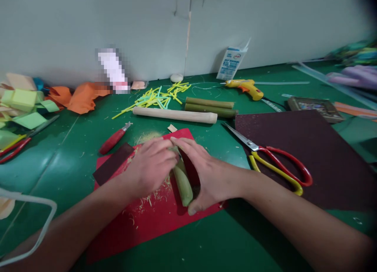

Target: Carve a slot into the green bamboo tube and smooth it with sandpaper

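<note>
Both my hands meet over a red sheet (159, 221) on the green table. My right hand (206, 173) is wrapped round a short pale green bamboo stick (183, 183), thumb under its near end. My left hand (151, 166) is closed over the stick's far end, and what its fingers hold there is hidden. Pale shavings (153, 197) lie scattered on the red sheet beneath the hands. A dark brown piece of sandpaper (113, 164) lies at the sheet's left corner.
Red-and-yellow scissors (273, 162) lie on a large dark sheet (309, 154) to the right. Behind are a wooden dowel (175, 114), two green bamboo sticks (210, 107), a yellow glue gun (246, 87), cut straws (156, 97) and a red-handled knife (113, 140). Coloured paper (26, 103) is piled at left.
</note>
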